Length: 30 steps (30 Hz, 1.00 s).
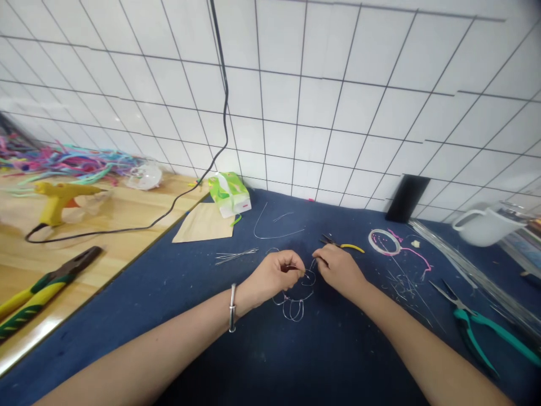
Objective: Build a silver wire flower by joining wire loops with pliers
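Observation:
My left hand point(282, 273), with a silver bangle on its wrist, pinches part of a looped thin silver wire point(293, 310). Several rounded loops of the wire hang below and between my hands. Close by on the right, my right hand point(337, 268) has its fingers closed on the wire's other side. Just behind the right hand lies a small pair of pliers point(351, 247) with yellow handles. To the left of my left hand, several short straight wires point(235, 256) rest on the dark blue cloth. A long bent wire point(276, 237) lies farther back.
Green-handled long-nose pliers point(465, 316), wire scraps point(403, 286), a ring of pink-and-white cord point(384, 242) and a white mug point(486, 225) are on the right. At left are a yellow glue gun point(59, 200), large pliers point(51, 285) and pipe cleaners point(80, 163). A tissue pack point(230, 194) stands behind.

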Each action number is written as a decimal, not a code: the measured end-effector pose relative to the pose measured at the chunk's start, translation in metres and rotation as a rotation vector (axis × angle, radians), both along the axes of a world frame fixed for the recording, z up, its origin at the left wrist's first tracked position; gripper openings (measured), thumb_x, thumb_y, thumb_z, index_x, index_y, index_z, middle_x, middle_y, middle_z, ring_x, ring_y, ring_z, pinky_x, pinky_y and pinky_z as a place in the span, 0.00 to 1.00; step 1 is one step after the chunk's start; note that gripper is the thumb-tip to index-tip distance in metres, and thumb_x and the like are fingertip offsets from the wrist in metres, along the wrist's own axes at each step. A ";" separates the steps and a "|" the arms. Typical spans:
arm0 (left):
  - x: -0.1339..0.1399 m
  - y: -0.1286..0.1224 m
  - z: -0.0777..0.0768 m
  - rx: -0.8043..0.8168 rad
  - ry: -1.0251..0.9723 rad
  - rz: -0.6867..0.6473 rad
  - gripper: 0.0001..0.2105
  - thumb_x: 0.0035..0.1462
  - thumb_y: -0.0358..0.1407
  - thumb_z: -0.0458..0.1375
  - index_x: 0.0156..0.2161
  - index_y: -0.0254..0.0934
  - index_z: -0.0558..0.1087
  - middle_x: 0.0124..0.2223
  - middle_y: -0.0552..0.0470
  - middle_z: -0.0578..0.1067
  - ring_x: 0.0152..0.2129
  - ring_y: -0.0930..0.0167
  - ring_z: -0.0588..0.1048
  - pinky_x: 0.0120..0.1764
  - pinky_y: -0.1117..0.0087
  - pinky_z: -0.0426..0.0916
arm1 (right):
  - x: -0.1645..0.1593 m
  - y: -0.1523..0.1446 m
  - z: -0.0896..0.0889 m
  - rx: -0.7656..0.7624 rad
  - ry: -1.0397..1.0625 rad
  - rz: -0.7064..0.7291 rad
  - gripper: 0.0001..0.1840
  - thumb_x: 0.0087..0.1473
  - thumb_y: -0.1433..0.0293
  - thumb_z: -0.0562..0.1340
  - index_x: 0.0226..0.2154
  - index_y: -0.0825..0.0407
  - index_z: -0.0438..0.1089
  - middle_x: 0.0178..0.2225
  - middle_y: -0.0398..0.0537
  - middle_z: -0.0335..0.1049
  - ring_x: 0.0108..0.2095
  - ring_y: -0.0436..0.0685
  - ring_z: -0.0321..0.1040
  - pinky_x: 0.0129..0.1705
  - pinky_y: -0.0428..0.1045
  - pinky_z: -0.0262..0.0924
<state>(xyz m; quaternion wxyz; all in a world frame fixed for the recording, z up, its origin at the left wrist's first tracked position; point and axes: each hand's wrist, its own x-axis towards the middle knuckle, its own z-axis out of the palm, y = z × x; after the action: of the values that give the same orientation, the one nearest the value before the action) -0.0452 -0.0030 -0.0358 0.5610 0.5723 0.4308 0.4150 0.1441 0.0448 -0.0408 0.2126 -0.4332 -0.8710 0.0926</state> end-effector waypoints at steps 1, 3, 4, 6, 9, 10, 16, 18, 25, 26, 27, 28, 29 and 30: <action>0.000 0.000 0.000 -0.019 -0.026 -0.003 0.03 0.47 0.27 0.55 0.28 0.35 0.70 0.23 0.57 0.67 0.17 0.79 0.63 0.22 0.76 0.58 | 0.000 -0.001 0.000 0.003 -0.007 0.016 0.11 0.53 0.75 0.54 0.34 0.54 0.71 0.33 0.48 0.69 0.37 0.51 0.65 0.43 0.47 0.57; 0.000 0.002 -0.003 -0.062 -0.091 -0.004 0.02 0.47 0.27 0.56 0.29 0.35 0.70 0.24 0.56 0.68 0.17 0.79 0.64 0.23 0.76 0.59 | -0.001 -0.002 0.002 0.000 0.005 0.044 0.10 0.55 0.74 0.53 0.34 0.53 0.71 0.32 0.48 0.69 0.36 0.51 0.65 0.42 0.46 0.58; 0.000 0.003 -0.005 -0.078 -0.118 0.003 0.02 0.47 0.28 0.56 0.29 0.34 0.70 0.24 0.56 0.68 0.17 0.79 0.64 0.23 0.76 0.60 | -0.001 -0.002 0.002 0.001 0.019 0.057 0.11 0.55 0.73 0.53 0.34 0.53 0.71 0.32 0.47 0.69 0.36 0.51 0.65 0.42 0.46 0.58; -0.001 0.006 -0.009 -0.098 -0.154 0.010 0.02 0.48 0.28 0.56 0.29 0.34 0.70 0.24 0.55 0.69 0.17 0.79 0.65 0.23 0.76 0.60 | 0.000 -0.002 0.004 0.006 0.051 0.088 0.10 0.56 0.73 0.53 0.34 0.53 0.71 0.32 0.47 0.69 0.36 0.51 0.65 0.42 0.47 0.58; -0.002 0.007 -0.013 -0.123 -0.183 0.004 0.02 0.48 0.29 0.57 0.29 0.34 0.69 0.24 0.55 0.69 0.18 0.79 0.66 0.23 0.76 0.59 | 0.000 -0.002 0.005 0.006 0.094 0.123 0.10 0.57 0.72 0.53 0.34 0.53 0.70 0.33 0.47 0.69 0.36 0.51 0.65 0.42 0.46 0.58; -0.002 0.008 -0.013 -0.133 -0.192 0.004 0.02 0.48 0.29 0.58 0.30 0.34 0.69 0.24 0.56 0.69 0.18 0.79 0.66 0.23 0.77 0.59 | 0.000 -0.001 0.005 0.006 0.100 0.129 0.10 0.57 0.72 0.53 0.34 0.53 0.70 0.33 0.47 0.69 0.36 0.51 0.65 0.42 0.46 0.58; -0.001 0.006 -0.011 -0.157 -0.229 -0.013 0.06 0.46 0.30 0.60 0.31 0.35 0.68 0.25 0.56 0.69 0.18 0.79 0.66 0.23 0.76 0.59 | 0.000 -0.004 0.002 0.061 0.023 0.105 0.12 0.58 0.71 0.51 0.37 0.53 0.70 0.34 0.49 0.70 0.38 0.52 0.65 0.43 0.47 0.58; -0.001 0.005 -0.011 -0.153 -0.233 -0.033 0.06 0.46 0.30 0.60 0.31 0.34 0.68 0.25 0.57 0.69 0.18 0.80 0.66 0.24 0.76 0.60 | -0.001 -0.005 0.001 0.076 -0.008 0.099 0.12 0.58 0.71 0.51 0.38 0.53 0.70 0.34 0.50 0.70 0.38 0.52 0.65 0.42 0.47 0.58; 0.000 0.006 -0.011 -0.156 -0.230 -0.037 0.05 0.47 0.30 0.60 0.31 0.34 0.68 0.24 0.57 0.68 0.18 0.79 0.66 0.23 0.77 0.58 | -0.002 -0.011 0.004 0.149 -0.096 0.089 0.14 0.58 0.72 0.49 0.39 0.54 0.69 0.33 0.51 0.69 0.38 0.53 0.64 0.43 0.47 0.57; 0.000 0.006 -0.011 -0.151 -0.228 -0.032 0.05 0.47 0.30 0.60 0.31 0.34 0.68 0.24 0.57 0.68 0.18 0.79 0.66 0.23 0.77 0.57 | -0.002 -0.011 0.004 0.162 -0.120 0.073 0.14 0.58 0.73 0.49 0.40 0.54 0.69 0.33 0.52 0.69 0.39 0.53 0.64 0.43 0.47 0.57; 0.000 0.006 -0.011 -0.145 -0.227 -0.028 0.05 0.47 0.30 0.59 0.31 0.34 0.68 0.24 0.57 0.67 0.18 0.79 0.66 0.23 0.77 0.57 | -0.002 -0.012 0.005 0.170 -0.141 0.058 0.14 0.58 0.73 0.49 0.40 0.55 0.69 0.34 0.52 0.69 0.40 0.54 0.64 0.43 0.47 0.57; 0.000 0.006 -0.011 -0.141 -0.224 -0.025 0.05 0.47 0.30 0.59 0.31 0.34 0.68 0.24 0.57 0.67 0.18 0.79 0.66 0.23 0.77 0.57 | -0.002 -0.012 0.005 0.171 -0.155 0.050 0.14 0.58 0.74 0.49 0.40 0.54 0.69 0.34 0.52 0.68 0.40 0.54 0.64 0.44 0.47 0.57; 0.000 0.006 -0.011 -0.137 -0.221 -0.020 0.05 0.47 0.30 0.59 0.31 0.34 0.68 0.24 0.57 0.67 0.18 0.79 0.66 0.23 0.77 0.57 | -0.002 -0.012 0.006 0.165 -0.159 0.049 0.14 0.58 0.73 0.49 0.41 0.54 0.69 0.33 0.52 0.68 0.40 0.54 0.64 0.43 0.47 0.57; 0.001 0.006 -0.011 -0.132 -0.216 -0.014 0.04 0.47 0.29 0.59 0.31 0.34 0.68 0.24 0.57 0.68 0.18 0.79 0.66 0.23 0.77 0.58 | -0.002 -0.013 0.006 0.153 -0.153 0.052 0.14 0.58 0.73 0.49 0.40 0.54 0.69 0.33 0.51 0.68 0.39 0.53 0.64 0.43 0.47 0.57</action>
<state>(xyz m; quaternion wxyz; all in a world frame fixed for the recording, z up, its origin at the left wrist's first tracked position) -0.0447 0.0028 -0.0472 0.6434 0.4889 0.3903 0.4412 0.1421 0.0322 -0.0345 0.1754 -0.3985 -0.9002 -0.0022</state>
